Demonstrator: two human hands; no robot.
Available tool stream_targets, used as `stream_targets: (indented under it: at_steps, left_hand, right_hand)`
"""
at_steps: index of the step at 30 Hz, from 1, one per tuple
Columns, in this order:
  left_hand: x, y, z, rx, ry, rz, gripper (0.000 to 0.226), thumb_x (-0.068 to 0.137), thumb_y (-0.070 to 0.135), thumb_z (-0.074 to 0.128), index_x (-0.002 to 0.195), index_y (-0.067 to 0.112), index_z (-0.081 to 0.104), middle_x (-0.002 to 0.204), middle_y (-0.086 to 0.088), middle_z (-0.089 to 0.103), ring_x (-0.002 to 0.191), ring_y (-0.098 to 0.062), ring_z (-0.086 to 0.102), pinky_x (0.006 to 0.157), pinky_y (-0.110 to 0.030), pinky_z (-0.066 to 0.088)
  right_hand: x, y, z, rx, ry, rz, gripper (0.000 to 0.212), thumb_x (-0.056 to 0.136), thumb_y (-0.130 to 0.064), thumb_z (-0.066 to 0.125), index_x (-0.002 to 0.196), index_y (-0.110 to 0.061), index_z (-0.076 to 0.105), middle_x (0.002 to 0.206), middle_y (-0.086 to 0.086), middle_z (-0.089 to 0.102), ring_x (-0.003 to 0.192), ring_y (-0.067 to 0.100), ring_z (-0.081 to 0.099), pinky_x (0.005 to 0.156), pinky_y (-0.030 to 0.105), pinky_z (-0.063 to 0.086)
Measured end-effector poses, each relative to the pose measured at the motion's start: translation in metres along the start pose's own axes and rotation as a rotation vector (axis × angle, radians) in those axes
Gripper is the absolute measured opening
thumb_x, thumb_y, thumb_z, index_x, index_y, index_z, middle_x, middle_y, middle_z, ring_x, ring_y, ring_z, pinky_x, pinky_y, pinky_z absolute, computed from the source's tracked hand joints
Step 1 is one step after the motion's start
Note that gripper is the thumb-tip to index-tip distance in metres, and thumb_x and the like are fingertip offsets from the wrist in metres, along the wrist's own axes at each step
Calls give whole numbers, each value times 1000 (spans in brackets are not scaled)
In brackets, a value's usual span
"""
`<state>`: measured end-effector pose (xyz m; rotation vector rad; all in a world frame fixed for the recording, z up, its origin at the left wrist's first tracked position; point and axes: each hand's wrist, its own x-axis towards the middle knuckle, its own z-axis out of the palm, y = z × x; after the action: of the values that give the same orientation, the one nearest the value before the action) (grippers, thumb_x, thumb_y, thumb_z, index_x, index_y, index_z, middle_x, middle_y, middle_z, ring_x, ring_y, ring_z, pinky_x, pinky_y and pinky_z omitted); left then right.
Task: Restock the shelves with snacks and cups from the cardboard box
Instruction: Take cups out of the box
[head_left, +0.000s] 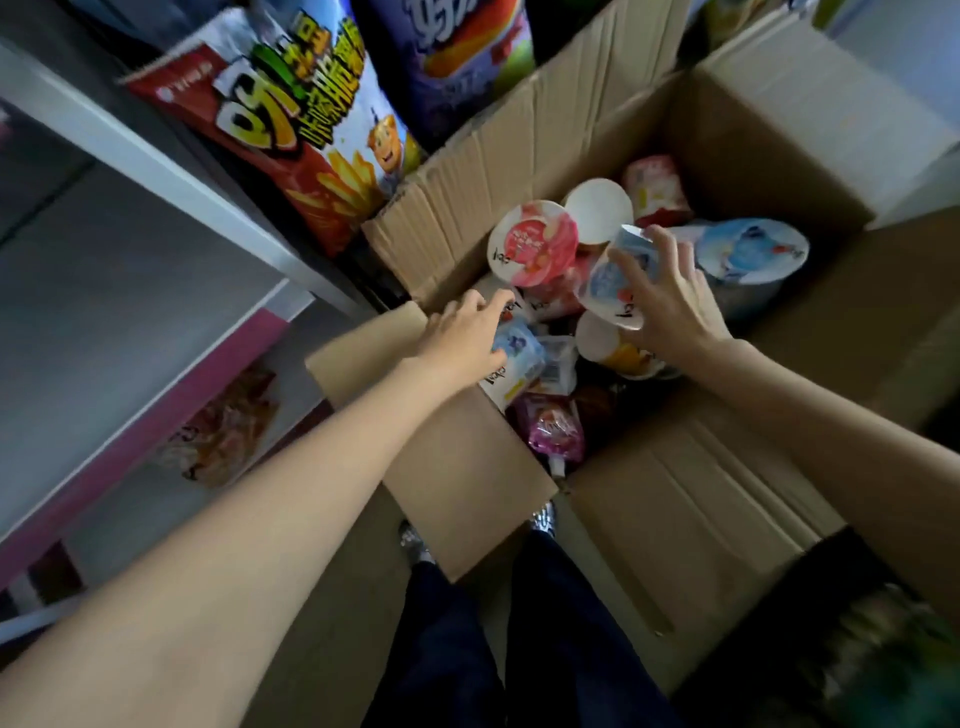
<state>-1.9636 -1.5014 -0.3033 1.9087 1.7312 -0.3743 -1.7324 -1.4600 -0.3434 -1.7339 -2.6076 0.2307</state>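
A white shelf unit (171, 171) is running along the left side of the view, with a red snack bag (291, 130) and a purple snack bag (457, 57) leaning at the far end of it, and an open cardboard box (675, 493) is sitting on the floor just beside the shelves, its flaps folded outward. The box is holding a jumble of cups lying at all angles, among them a pink-lidded cup (532, 244) and a large blue-lidded cup (748, 254), plus a pink pouch (553, 431) near the front. The left hand (467, 332) is reaching into the near left corner, its grip curling round a small blue-and-white cup (514, 358) lying on its side there. The right hand (670, 301) is wrapping spread fingers around the wall of a tilted blue cup (618, 280) in the middle of the pile, seemingly lifting it clear of the others. These cups are looking light and thin-walled with foil or film lids, so they are likely going to crush or dent under a hard squeeze and the lids may puncture; holding each around the body near the stiffer rim is probably the safest hold. The bags by the shelf are looking soft and puffy, best taken by an edge.
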Motion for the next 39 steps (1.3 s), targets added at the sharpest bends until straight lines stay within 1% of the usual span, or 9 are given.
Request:
stream_targets:
  at_steps: [3, 7, 12, 20, 25, 28, 30, 34, 39]
  left_hand:
    - [14, 12, 13, 87, -153, -47, 80, 85, 39, 60, 146, 24, 12, 140, -17, 33, 127, -38, 35, 102, -45, 31]
    - [20, 8, 24, 172, -202, -100, 92, 80, 48, 64, 147, 26, 5, 137, -16, 41, 126, -36, 39, 104, -41, 27]
    - [34, 10, 46, 266, -264, -176, 103, 80, 47, 65, 147, 19, -9, 140, -16, 41, 132, -31, 35, 114, -44, 6]
    - [12, 13, -1, 193, 56, -93, 85, 76, 37, 70, 140, 17, 18, 130, -21, 46, 126, -36, 40, 114, -44, 11]
    - [-95, -15, -114, 72, 281, 42, 92, 58, 55, 75, 128, 16, 30, 117, -17, 51, 114, -38, 46, 104, -42, 28]
    - [-179, -50, -188, -30, 426, 139, 96, 54, 45, 82, 129, 18, 29, 115, -12, 43, 107, -32, 47, 92, -35, 39]
    - [-232, -72, -231, -29, 505, 155, 95, 56, 41, 83, 131, 18, 28, 115, -11, 41, 105, -27, 48, 84, -28, 38]
    - [-317, -124, -290, 69, 616, 78, 89, 59, 39, 82, 129, 23, 30, 108, -6, 37, 96, -23, 42, 75, -28, 34]
    - [-362, -217, -315, 220, 570, -133, 78, 58, 43, 81, 123, 22, 42, 97, -9, 42, 89, -26, 45, 76, -31, 42]
  right_hand:
    - [-19, -12, -6, 204, 84, 117, 79, 68, -20, 76, 135, -17, 35, 138, 20, 25, 121, 44, 31, 81, 52, 47]
    - [-16, -25, -18, 466, 149, 338, 75, 72, -19, 74, 135, -16, 34, 142, 16, 22, 127, 37, 24, 92, 46, 40]
    - [-23, -29, -17, 562, 116, 372, 76, 71, -25, 76, 134, -14, 36, 138, 16, 28, 124, 37, 31, 100, 44, 34]
    - [-41, -44, -57, 559, 68, 302, 79, 69, -29, 78, 135, -16, 36, 135, 15, 32, 122, 34, 36, 99, 42, 35]
    - [-41, -91, -152, 663, 293, 158, 76, 67, -23, 81, 131, -10, 43, 128, 14, 36, 108, 10, 38, 91, 13, 28]
    - [-34, -139, -217, 742, 456, 26, 74, 67, -28, 81, 130, -17, 43, 120, 2, 36, 106, 16, 44, 95, 30, 43]
    - [-29, -179, -255, 804, 556, -47, 74, 68, -35, 79, 129, -20, 42, 117, -3, 35, 105, 11, 42, 86, 34, 52]
    - [-21, -265, -306, 901, 694, -156, 72, 65, -51, 68, 126, -23, 44, 116, -4, 39, 111, 15, 45, 81, 37, 54]
    - [-10, -362, -314, 884, 619, -261, 65, 68, -47, 70, 122, -18, 47, 113, 1, 48, 100, 9, 44, 79, 19, 39]
